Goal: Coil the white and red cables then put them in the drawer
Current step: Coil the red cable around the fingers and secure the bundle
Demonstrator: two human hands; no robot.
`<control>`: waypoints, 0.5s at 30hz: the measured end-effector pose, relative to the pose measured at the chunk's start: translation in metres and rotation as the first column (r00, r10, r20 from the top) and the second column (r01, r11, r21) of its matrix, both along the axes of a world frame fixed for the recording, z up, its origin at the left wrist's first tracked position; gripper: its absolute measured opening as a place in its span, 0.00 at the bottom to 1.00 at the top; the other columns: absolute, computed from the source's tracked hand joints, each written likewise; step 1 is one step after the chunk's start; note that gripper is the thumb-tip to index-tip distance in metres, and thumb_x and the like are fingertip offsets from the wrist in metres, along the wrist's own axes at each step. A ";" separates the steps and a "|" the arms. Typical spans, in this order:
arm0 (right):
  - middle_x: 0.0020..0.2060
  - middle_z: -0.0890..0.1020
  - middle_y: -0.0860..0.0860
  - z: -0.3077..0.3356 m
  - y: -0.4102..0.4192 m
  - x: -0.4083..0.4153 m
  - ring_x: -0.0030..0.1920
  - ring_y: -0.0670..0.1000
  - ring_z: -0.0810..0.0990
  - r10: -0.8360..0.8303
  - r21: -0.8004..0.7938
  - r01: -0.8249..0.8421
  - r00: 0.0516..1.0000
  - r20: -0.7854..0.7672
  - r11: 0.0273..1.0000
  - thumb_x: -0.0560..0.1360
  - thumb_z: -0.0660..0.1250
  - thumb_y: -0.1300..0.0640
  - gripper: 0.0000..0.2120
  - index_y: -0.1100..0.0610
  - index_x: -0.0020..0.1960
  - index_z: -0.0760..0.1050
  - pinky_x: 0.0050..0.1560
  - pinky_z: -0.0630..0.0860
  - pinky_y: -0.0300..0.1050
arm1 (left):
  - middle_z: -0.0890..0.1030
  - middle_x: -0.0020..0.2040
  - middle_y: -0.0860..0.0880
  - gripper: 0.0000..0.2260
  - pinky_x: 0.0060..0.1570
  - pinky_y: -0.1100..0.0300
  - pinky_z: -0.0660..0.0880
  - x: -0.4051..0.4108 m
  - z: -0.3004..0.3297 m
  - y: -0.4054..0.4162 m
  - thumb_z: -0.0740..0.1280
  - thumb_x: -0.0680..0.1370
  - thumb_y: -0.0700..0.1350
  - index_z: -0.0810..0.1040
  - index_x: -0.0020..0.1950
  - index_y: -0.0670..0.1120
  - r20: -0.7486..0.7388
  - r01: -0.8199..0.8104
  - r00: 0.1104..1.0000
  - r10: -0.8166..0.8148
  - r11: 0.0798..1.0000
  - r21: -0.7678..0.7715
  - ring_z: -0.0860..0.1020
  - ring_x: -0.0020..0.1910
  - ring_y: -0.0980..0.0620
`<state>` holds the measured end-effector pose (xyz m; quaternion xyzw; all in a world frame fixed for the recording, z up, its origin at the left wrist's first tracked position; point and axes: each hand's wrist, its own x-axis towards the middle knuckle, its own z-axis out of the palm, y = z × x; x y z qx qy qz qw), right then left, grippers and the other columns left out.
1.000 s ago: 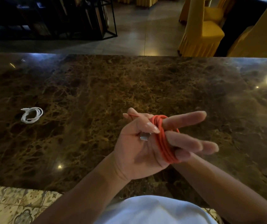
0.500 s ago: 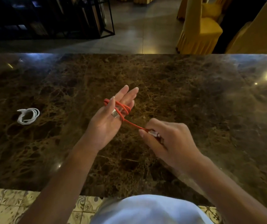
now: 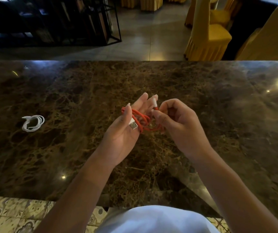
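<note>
Dark brown marble table w/ glossy top, ceiling lights reflecting. Beyond: grey tile floor, yellow-covered chairs right, black metal shelf left. Patterned tiles near edge. Dim overall.

Legible text, labels, brands, numbers, signs — none found. The red cable and its metal USB plug carry no marking that can be made out; the coiled white cable is too small to show any print. The brown marble counter bears only veining and light reflections — no lettering. The yellow-covered chairs and the dark metal rack beyond show no readable sign.
</note>
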<state>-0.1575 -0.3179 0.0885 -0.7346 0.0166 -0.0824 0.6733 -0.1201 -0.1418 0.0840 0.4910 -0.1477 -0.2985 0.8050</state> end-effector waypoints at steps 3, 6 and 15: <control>0.39 0.84 0.50 0.003 -0.007 0.000 0.38 0.49 0.84 0.040 -0.094 -0.043 0.999 -0.026 0.995 0.81 0.70 0.60 0.05 0.55 0.56 0.80 0.40 0.80 0.46 | 0.67 0.82 0.45 0.37 0.82 0.48 0.56 0.000 0.000 0.004 0.64 0.80 0.62 0.60 0.83 0.44 -0.004 -0.019 1.000 0.019 1.000 0.014 0.63 0.82 0.47; 0.39 0.83 0.41 0.011 -0.015 -0.002 0.40 0.42 0.84 0.096 -0.356 -0.088 0.995 0.007 0.930 0.81 0.70 0.61 0.09 0.51 0.59 0.83 0.43 0.78 0.36 | 0.68 0.81 0.46 0.36 0.81 0.47 0.55 0.000 0.002 0.005 0.64 0.80 0.63 0.61 0.83 0.45 0.011 -0.031 0.999 0.030 0.999 0.043 0.64 0.82 0.48; 0.49 0.84 0.44 0.045 -0.024 0.001 0.49 0.44 0.81 0.492 -0.808 -0.330 0.869 -0.057 0.488 0.79 0.69 0.64 0.11 0.52 0.55 0.85 0.51 0.78 0.43 | 0.71 0.79 0.44 0.33 0.80 0.54 0.62 -0.003 0.003 0.002 0.62 0.81 0.59 0.63 0.81 0.41 -0.106 0.159 0.983 -0.152 0.985 0.065 0.68 0.79 0.48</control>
